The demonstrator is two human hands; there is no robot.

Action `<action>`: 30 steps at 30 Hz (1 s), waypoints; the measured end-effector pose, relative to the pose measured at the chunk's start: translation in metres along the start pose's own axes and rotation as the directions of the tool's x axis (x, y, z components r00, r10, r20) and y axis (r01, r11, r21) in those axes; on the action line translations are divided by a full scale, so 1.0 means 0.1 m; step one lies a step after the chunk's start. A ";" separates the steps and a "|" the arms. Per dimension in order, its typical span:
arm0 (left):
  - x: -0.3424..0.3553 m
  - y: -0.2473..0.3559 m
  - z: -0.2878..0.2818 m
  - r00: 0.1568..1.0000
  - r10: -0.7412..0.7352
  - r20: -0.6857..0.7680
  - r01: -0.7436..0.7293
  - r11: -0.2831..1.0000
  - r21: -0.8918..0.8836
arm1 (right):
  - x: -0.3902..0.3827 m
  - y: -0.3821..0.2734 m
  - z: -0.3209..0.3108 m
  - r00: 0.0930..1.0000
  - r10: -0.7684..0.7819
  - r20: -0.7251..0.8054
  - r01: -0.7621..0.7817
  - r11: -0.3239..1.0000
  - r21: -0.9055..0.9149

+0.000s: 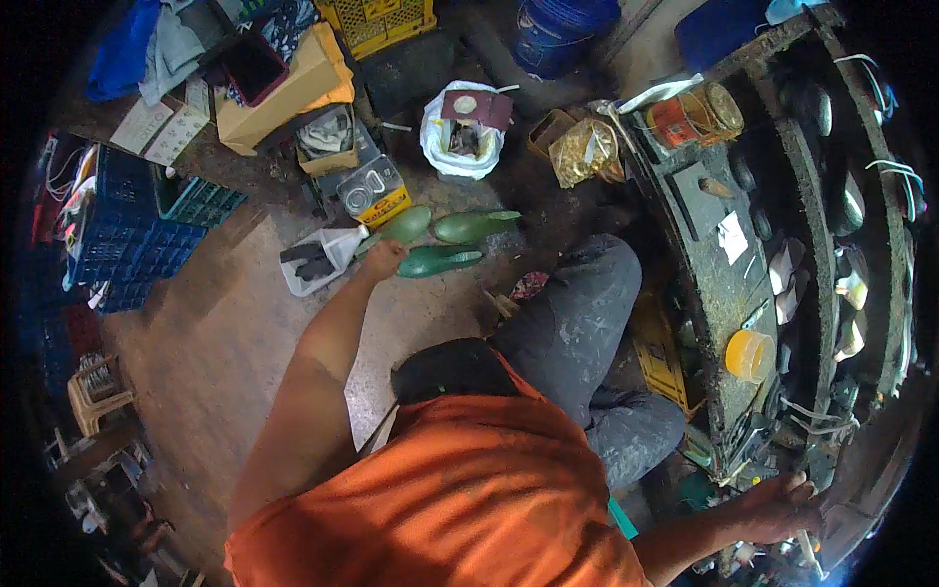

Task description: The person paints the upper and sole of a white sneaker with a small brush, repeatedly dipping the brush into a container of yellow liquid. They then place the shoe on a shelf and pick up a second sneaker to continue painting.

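Three green shoe lasts lie together on the floor ahead of me: a paler one (409, 223), one pointing right (469, 227) and a darker one (438, 259). My left hand (384, 258) reaches out to the near end of the paler last, its fingers closed there. Just left of it, a cut-open white plastic jug (328, 256) lies on its side with dark pieces inside. Far to the right, my right hand (778, 509) is at the low end of the shelving, fingers curled round a thin pale stick (810, 553); its other end is hard to make out.
A white-lined bucket (460, 137), a yellow tin (381, 203) and cardboard boxes (279, 93) stand beyond the lasts. Blue crates (137, 220) are at left. Along my right side runs a cluttered shelf (719, 293) holding a yellow-orange jar (749, 354) and shoes.
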State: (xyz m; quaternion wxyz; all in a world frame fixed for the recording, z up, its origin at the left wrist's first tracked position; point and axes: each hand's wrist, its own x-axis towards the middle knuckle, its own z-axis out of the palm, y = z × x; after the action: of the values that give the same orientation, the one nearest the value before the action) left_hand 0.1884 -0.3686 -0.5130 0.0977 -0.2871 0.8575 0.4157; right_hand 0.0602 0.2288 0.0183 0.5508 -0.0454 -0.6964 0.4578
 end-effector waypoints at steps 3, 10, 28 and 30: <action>-0.09 -0.10 -0.01 0.996 0.022 0.084 -0.031 0.993 0.113 | 0.07 0.07 -0.15 0.998 0.023 0.062 -0.033 0.983 0.178; -0.02 -0.42 -0.22 0.977 -0.127 0.171 0.103 0.984 0.144 | -0.05 0.03 -0.39 0.955 0.272 -0.122 -0.146 0.783 0.605; 0.23 0.96 -0.08 0.995 0.084 0.057 -0.077 0.990 -0.115 | -0.16 0.06 -1.17 0.944 0.138 -0.300 0.066 0.812 0.580; 0.20 1.15 -0.05 0.992 0.124 0.022 -0.121 0.987 -0.105 | -0.17 0.11 -1.23 0.931 0.168 -0.325 0.067 0.795 0.603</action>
State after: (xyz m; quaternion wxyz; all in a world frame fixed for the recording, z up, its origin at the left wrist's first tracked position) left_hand 0.1063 -0.3243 -0.4429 0.0692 -0.2325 0.8494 0.4687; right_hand 0.1612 0.2978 -0.0045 0.6423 0.0303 -0.3985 0.6541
